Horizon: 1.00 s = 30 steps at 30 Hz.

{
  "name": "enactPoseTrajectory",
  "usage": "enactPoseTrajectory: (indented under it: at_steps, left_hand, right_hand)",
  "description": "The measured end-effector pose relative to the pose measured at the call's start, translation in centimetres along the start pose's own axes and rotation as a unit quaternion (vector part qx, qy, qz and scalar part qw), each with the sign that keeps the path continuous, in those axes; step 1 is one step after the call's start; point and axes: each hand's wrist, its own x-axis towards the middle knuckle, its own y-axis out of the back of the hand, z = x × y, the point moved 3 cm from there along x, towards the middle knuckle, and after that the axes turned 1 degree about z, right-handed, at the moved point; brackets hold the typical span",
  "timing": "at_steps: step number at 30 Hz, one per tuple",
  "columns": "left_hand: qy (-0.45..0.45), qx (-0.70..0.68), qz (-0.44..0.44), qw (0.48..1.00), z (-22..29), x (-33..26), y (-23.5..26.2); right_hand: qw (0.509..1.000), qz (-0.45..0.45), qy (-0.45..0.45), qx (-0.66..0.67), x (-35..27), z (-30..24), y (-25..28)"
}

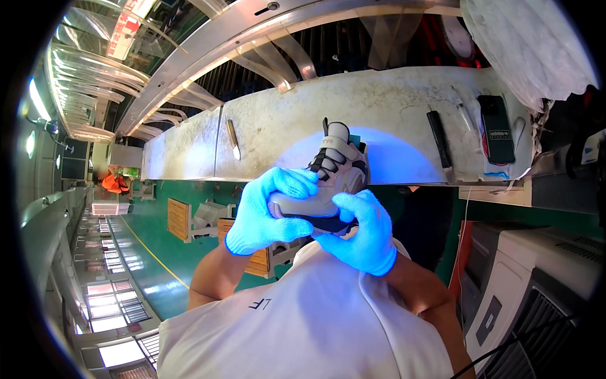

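Observation:
A grey-and-white sneaker (336,165) with black laces is held at the near edge of the workbench (394,104), its toe toward me. My left hand (268,205), in a knitted glove that looks blue under the light, wraps the left side of the toe, with fingers on top and thumb low. My right hand (361,235), gloved the same way, is closed around the right side of the toe, its fingers bent against the upper and sole edge. The fingers partly hide the toe and the sole.
On the bench lie a small knife (233,139) at left, a black-handled tool (438,140), a pen-like tool (464,114) and a dark phone (497,129) at right. Behind runs a conveyor with clear strip curtains (297,54); another shoe (457,38) sits there. A pale machine (536,265) stands right.

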Motion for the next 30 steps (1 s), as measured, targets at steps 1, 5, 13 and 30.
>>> enactPoseTrajectory:
  at_steps: [1,5,13,30]
  left_hand:
    - [0.001,0.002,-0.001,1.000,-0.1,0.0,0.1]
    - [-0.009,-0.002,-0.013,1.000,-0.2,0.1,0.6]
    - [-0.011,-0.041,-0.027,0.999,-0.9,0.5,1.6]
    - [0.124,0.131,-0.046,0.982,1.9,2.1,3.6]
  right_hand:
    - [1.000,-0.002,-0.007,0.000,0.1,0.3,0.0]
    - [1.000,-0.020,-0.014,0.003,0.1,0.4,-0.1]
    - [0.999,-0.036,-0.020,-0.016,1.3,0.8,-0.7]
    - [0.993,-0.039,-0.091,-0.066,-1.8,3.5,-2.2]
